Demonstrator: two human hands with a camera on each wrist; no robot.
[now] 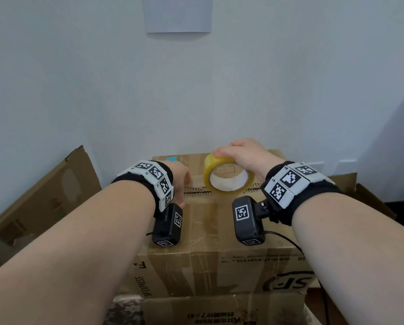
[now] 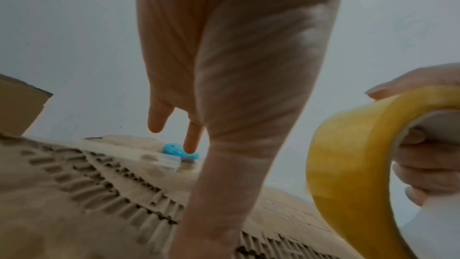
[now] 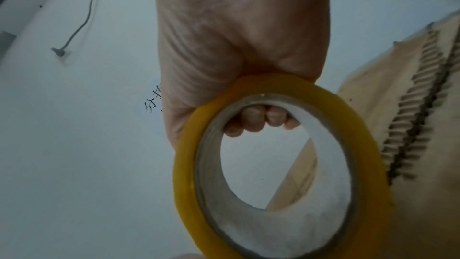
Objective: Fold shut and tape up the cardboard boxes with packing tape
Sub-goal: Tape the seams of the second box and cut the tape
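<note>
The right hand (image 1: 245,156) gripped the yellow packing tape roll (image 1: 226,174), fingers curled through its core, upright on the seam (image 1: 196,192) running left-right across the cardboard box (image 1: 219,231); the left hand (image 1: 180,181), thumb pressing just beside, fingers loosely extended.

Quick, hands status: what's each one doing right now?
Left hand: open, thumb pressing on the box top.
Right hand: gripping the yellow tape roll.

The left hand (image 1: 181,178) hides its own fingertips in the head view; a small bright-blue plastic object (image 2: 174,150) stays half-covered, blurred, unidentifiable; the brown corrugated cardboard box (image 1: 219,261) runs off-frame.
</note>
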